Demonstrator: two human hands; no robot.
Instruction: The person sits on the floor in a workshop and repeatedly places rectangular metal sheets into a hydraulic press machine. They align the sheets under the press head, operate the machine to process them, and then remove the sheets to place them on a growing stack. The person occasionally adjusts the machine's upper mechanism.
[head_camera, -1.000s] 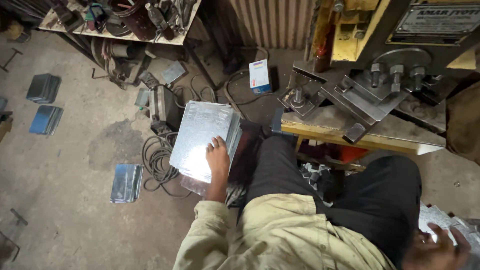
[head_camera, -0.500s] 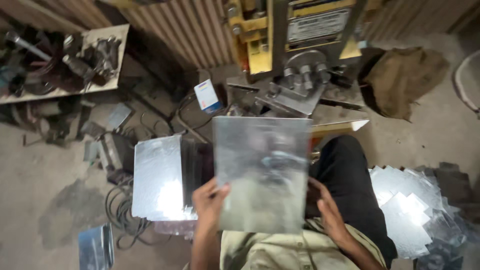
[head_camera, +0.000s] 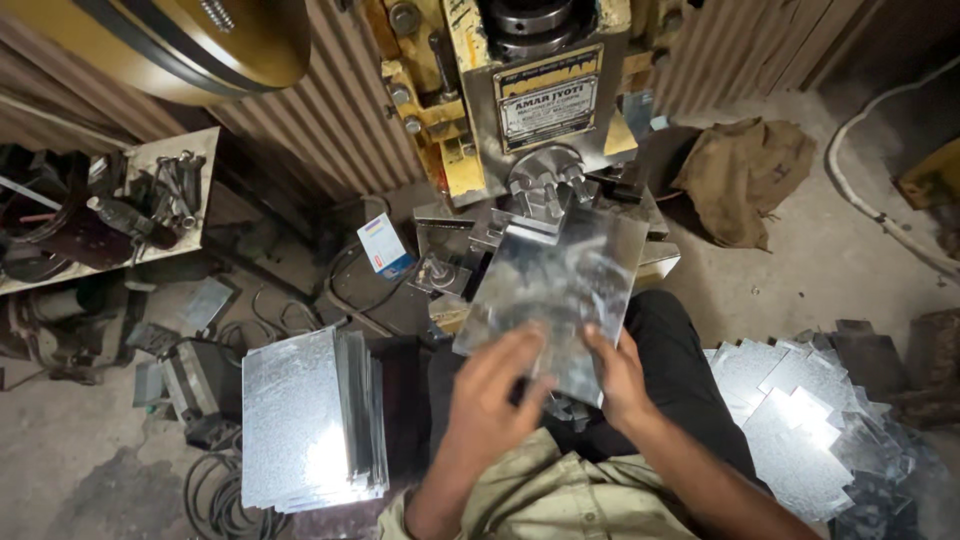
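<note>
Head view shows our left hand (head_camera: 490, 385) and right hand (head_camera: 618, 372) closed on the near edge of a thin metal sheet (head_camera: 556, 290); we judge it light, stiff, slippery, sharp-edged.

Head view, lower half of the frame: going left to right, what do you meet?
Cable coil → sheet stack → left hand → right hand, both on the held sheet → scattered sheet pile.
</note>
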